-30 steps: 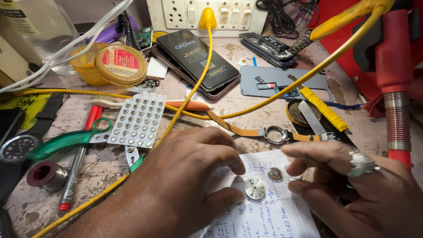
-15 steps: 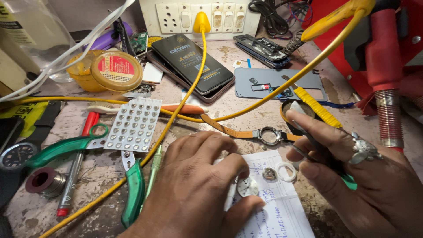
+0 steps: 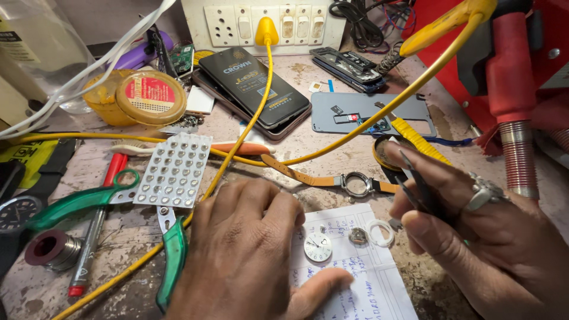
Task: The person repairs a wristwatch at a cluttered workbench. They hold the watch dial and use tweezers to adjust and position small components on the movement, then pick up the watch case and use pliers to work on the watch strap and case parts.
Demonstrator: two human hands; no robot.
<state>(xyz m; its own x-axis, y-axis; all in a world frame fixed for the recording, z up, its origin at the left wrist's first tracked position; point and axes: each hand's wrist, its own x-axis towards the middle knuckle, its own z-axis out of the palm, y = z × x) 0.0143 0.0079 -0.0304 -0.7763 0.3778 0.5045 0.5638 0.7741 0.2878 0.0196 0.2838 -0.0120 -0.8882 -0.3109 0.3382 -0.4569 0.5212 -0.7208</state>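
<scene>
On the bench, the sheet of lined paper near the front edge serves as the landmark. Far to its left lie a dark wristwatch, a small solder spool and a red-handled tool. Nearer, still left of the paper, green-handled pliers lie under a silver blister card of button cells. Behind that card, well back from the paper, sits a round yellow tin.

The left hand rests palm down at the paper's left edge, its fingers spread flat and holding nothing; the thumb lies across the paper just below a small white watch dial, which sits on the paper close to the thumb, though contact cannot be made out. Just right of the dial, also on the paper, lie a small round metal part and a white plastic ring.

Behind the paper a watch case on a tan strap lies under a yellow cable; further back are a black phone and a grey phone back cover.

Right of the paper, the right hand, wearing a ring, pinches dark tweezers between thumb and fingers, tips pointing up and away from the paper.
</scene>
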